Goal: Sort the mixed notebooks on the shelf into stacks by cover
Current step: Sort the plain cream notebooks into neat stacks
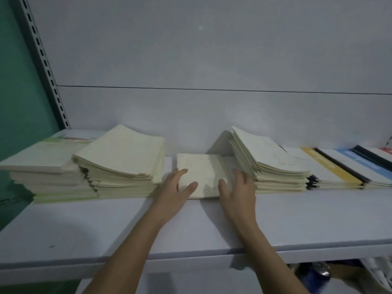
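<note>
A thin cream notebook (200,176) is laid flat on the white shelf (127,225) between two tall cream stacks. It is touched by the left hand (177,190) and right hand (239,190), fingers spread open, nothing gripped.

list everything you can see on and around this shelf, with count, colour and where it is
shelf: one, pale grey, across the frame
green-edged notebook stack: one, pale covers with green, far left
tall cream stack: one, cream, left of centre, top covers bowed
low cream stack: one, speckled cream, centre, between the hands
leaning cream stack: one, cream, right of centre, tilted up at the back
striped notebooks: several, white with yellow, black, blue and red bands, far right
slotted upright: one, grey, top left
left hand: one, resting on the low stack's left edge
right hand: one, at the low stack's right edge
</note>
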